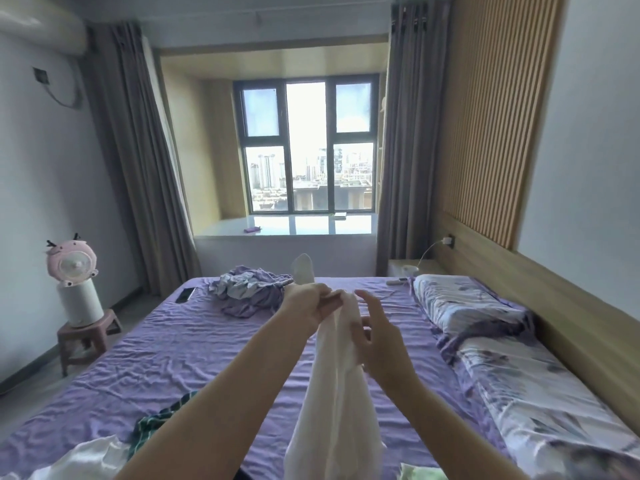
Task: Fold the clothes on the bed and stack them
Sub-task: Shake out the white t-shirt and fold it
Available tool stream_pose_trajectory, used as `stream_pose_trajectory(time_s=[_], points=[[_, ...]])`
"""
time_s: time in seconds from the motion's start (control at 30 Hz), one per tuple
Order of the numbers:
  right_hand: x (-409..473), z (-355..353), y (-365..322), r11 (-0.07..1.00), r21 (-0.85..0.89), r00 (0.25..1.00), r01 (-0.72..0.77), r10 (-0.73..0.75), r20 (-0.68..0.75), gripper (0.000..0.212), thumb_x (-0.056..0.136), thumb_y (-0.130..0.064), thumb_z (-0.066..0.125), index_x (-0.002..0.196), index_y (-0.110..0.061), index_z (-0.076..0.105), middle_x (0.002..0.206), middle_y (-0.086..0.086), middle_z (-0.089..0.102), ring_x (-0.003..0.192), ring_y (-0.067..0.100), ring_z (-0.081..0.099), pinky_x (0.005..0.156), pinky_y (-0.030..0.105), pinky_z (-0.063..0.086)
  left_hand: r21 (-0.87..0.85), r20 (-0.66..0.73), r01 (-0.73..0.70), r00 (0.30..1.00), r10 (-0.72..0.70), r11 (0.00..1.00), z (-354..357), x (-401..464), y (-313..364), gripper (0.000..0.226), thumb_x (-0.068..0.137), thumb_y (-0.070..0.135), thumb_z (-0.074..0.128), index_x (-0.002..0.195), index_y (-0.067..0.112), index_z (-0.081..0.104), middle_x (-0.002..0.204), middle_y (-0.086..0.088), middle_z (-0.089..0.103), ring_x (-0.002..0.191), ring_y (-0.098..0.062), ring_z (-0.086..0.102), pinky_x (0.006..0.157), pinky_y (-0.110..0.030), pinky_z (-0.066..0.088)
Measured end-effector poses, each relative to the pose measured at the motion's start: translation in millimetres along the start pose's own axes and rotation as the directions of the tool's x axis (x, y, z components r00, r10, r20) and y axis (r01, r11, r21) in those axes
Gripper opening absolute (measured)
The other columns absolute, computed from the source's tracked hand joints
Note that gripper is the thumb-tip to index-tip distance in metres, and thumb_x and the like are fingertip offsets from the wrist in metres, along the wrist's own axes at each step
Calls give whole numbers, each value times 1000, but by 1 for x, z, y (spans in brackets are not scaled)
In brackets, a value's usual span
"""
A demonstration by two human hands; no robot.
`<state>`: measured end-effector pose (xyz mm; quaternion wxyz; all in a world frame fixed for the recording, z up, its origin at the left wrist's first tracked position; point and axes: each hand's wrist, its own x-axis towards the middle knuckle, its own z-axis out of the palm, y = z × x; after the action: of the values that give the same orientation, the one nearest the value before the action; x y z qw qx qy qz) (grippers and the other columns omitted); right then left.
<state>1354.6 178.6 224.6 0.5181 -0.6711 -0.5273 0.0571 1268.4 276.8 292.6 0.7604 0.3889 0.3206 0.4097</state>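
Observation:
A long white garment (pixel 332 403) hangs in the air over the purple bed (pixel 194 351), with one end sticking up behind my hands. My left hand (pixel 306 306) grips it near the top. My right hand (pixel 375 336) is just right of it, fingers spread and loosely curved against the cloth. At the far end of the bed sits a crumpled pile of purple and pale clothes (pixel 247 289). A green checked garment (pixel 159 422) and a white one (pixel 86 459) lie at the near left edge.
A black phone (pixel 186 294) lies at the bed's far left. Floral pillows (pixel 464 303) and a floral quilt (pixel 540 403) line the right side by the wooden headboard. A pink fan (pixel 72 263) stands on a stool left of the bed.

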Motion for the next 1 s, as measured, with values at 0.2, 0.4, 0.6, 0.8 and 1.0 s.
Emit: stream_pose_trajectory(time_s=[0.2, 0.4, 0.6, 0.8, 1.0], points=[[33, -7, -24, 996, 74, 999, 44, -46, 24, 29, 86, 5, 49, 88, -13, 72, 76, -2, 66, 69, 5, 62, 67, 26, 54, 409, 183, -112, 982, 39, 906, -32, -5, 2, 54, 87, 16, 67, 134, 12, 40, 111, -8, 61, 78, -16, 65, 65, -27, 53], [58, -7, -49, 995, -57, 944, 78, -55, 325, 44, 82, 7, 47, 119, -12, 60, 105, 7, 64, 97, 24, 62, 86, 33, 52, 562, 320, -292, 939, 121, 774, -71, -14, -19, 61, 63, 22, 69, 122, 23, 53, 105, -5, 64, 88, -13, 63, 70, -20, 50], [73, -4, -64, 790, -538, 953, 295, -199, 230, 18, 87, -24, 55, 99, -20, 68, 97, 0, 66, 94, 20, 61, 75, 28, 45, 638, 353, -411, 908, 227, 651, -90, 2, -31, 22, 69, 27, 67, 82, 9, 63, 77, -1, 60, 70, -13, 53, 68, -31, 45], [93, -18, -60, 908, -375, 956, 187, -80, 283, 18, 85, -26, 64, 93, -9, 64, 93, 2, 51, 86, 17, 50, 72, 27, 37, 598, 399, -413, 897, 192, 687, -92, 13, -25, 19, 80, 28, 71, 69, 18, 60, 66, 7, 55, 62, -8, 47, 62, -22, 40], [104, -36, -39, 982, -186, 989, -38, 63, 130, 23, 92, -30, 56, 98, -8, 60, 87, 4, 61, 81, 20, 57, 68, 28, 43, 776, 379, -391, 916, 130, 495, -113, 29, -21, 34, 75, 23, 79, 60, 18, 49, 55, 13, 39, 51, -3, 34, 51, -19, 29]])
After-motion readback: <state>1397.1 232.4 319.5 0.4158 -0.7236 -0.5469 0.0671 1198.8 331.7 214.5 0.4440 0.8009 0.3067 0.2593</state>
